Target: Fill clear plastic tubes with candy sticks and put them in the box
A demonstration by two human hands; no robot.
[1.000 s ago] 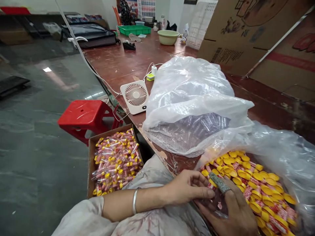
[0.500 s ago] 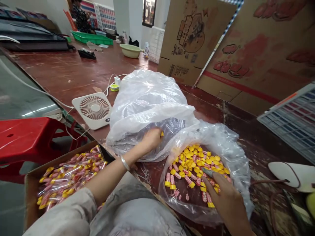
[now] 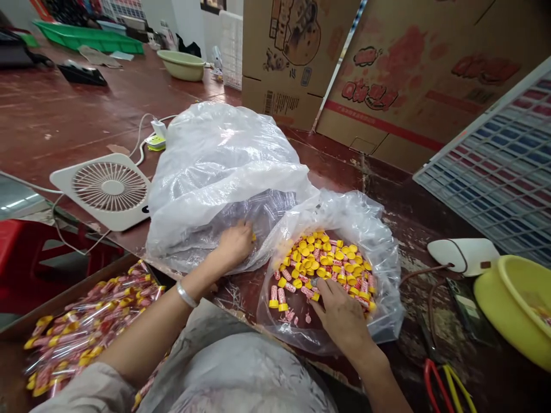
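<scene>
My left hand (image 3: 236, 244) is closed at the mouth of a large clear plastic bag (image 3: 224, 137), which holds see-through tubes (image 3: 275, 201). A small yellow cap (image 3: 253, 236) shows at its fingertips; the rest of that piece is hidden. My right hand (image 3: 340, 315) reaches into a pile of yellow-capped pink patterned pieces (image 3: 310, 255) lying in a second, rolled-down clear bag (image 3: 383, 275). Its thumb and index finger are apart, with something greyish at the index fingertip. At lower left, a cardboard box (image 3: 12, 321) holds many clear tubes with yellow ends and pink contents (image 3: 86, 327).
A white fan (image 3: 107, 186) stands left of the large bag, its cable crossing the table edge. On the right lie a white device (image 3: 462, 255), scissors (image 3: 439, 378) and a yellow basin (image 3: 512, 315). Cardboard boxes (image 3: 379, 86) and a white rack (image 3: 495, 155) stand behind.
The view has swung right and downward, bringing the yellow basin and scissors into sight. My right hand has moved left and toward the middle of the pile. My left hand stays at the large bag's mouth.
</scene>
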